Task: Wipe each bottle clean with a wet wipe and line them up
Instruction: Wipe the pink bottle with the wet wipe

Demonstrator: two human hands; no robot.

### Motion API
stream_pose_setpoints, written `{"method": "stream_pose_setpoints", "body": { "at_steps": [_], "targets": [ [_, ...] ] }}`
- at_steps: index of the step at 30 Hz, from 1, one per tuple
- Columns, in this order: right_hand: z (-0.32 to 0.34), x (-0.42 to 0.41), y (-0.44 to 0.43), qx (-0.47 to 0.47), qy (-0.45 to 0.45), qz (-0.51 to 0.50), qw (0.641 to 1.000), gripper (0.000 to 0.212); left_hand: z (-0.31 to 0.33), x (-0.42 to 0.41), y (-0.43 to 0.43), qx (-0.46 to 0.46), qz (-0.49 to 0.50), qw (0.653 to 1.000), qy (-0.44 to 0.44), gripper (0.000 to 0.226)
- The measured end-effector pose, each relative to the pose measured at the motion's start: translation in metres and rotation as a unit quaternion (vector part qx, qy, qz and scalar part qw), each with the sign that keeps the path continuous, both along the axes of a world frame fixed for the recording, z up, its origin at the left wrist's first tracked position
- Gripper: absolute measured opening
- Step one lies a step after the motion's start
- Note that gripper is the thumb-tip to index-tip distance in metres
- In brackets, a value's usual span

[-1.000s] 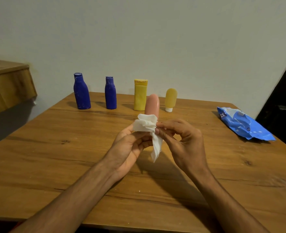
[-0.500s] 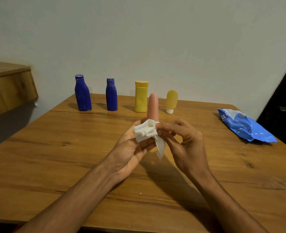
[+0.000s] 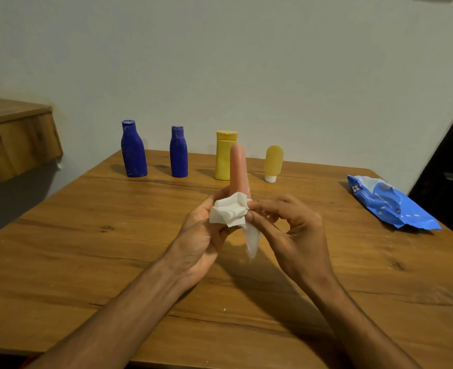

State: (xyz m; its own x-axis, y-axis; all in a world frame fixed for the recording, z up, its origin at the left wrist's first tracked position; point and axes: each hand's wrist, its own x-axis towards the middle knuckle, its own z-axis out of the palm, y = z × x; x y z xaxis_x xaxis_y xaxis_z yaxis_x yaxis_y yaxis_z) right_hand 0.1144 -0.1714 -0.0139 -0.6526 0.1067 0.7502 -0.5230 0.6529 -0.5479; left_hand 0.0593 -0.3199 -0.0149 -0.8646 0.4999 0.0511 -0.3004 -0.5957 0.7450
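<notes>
Pink plastic is the one in play: the pink bottle [image 3: 238, 169] stands upright between the two hands above the counter [image 3: 86, 249], long axis near vertical, rounded tip up and pointing away from the person. Its lower part is buried in the bunched white wipe [image 3: 230, 213], with a loose tail hanging underneath.

The left hand [image 3: 201, 235] is curled round the wipe and the bottle inside it. The right hand [image 3: 294, 230] comes in from the other side and looks to be pinching the bottle's low end just at the wipe's edge, other fingers loosely bent. Hard to say how much cloth is in that pinch.

The row sits well beyond the hands, at the far edge: big blue bottle [image 3: 134, 153], small blue bottle [image 3: 179, 155], yellow bottle [image 3: 224, 161], then a tube [image 3: 273, 161] standing on its white cap. So lining up means going straight forward, and both hands are about equally close. Probably the wipe slides up the body first.

No readable labels on any bottle; the blue ones just show pale scuffs. The blue pack [image 3: 387, 206] at right has a small dark mark, too tiny to read.
</notes>
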Motion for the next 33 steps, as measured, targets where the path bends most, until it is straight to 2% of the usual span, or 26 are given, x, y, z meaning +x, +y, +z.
{"method": "stream_pose_setpoints", "body": {
  "at_steps": [4,8,12,15,21,25,30,33],
  "targets": [
    [0.0002,-0.0008,0.002,-0.034,0.004,-0.009,0.999,0.02,0.0001,0.0008,0.0015,-0.007,-0.001,1.0,0.014,0.064],
    [0.0009,-0.0002,-0.0021,-0.001,0.013,0.004,1.0,0.021,-0.0031,0.0004,0.003,-0.009,0.015,1.0,0.026,0.052],
    [0.0002,-0.0008,0.0016,-0.018,0.012,-0.009,1.0,0.021,-0.0007,0.0016,0.0021,-0.001,-0.002,1.0,0.02,0.051],
    [-0.0005,0.0003,-0.0002,0.007,0.015,0.008,1.0,0.022,-0.0002,0.0015,0.0027,0.005,0.004,1.0,0.016,0.047],
    [0.0,-0.0005,0.0051,-0.011,0.013,0.003,1.0,0.023,0.0023,0.0028,0.0016,0.022,-0.013,1.0,0.004,0.054],
    [-0.0008,0.0012,0.0017,0.01,0.028,0.005,1.0,0.026,0.003,0.0031,0.0026,0.016,-0.013,1.0,0.002,0.05],
    [-0.0025,0.0002,0.0054,0.023,0.025,-0.007,0.999,0.026,0.0046,0.0057,0.0021,0.014,-0.033,0.999,-0.006,0.059],
    [-0.0033,0.0002,0.0029,0.054,0.038,0.006,0.998,0.026,0.0045,0.0044,0.001,0.006,-0.024,1.0,-0.004,0.05]
  ]
}}
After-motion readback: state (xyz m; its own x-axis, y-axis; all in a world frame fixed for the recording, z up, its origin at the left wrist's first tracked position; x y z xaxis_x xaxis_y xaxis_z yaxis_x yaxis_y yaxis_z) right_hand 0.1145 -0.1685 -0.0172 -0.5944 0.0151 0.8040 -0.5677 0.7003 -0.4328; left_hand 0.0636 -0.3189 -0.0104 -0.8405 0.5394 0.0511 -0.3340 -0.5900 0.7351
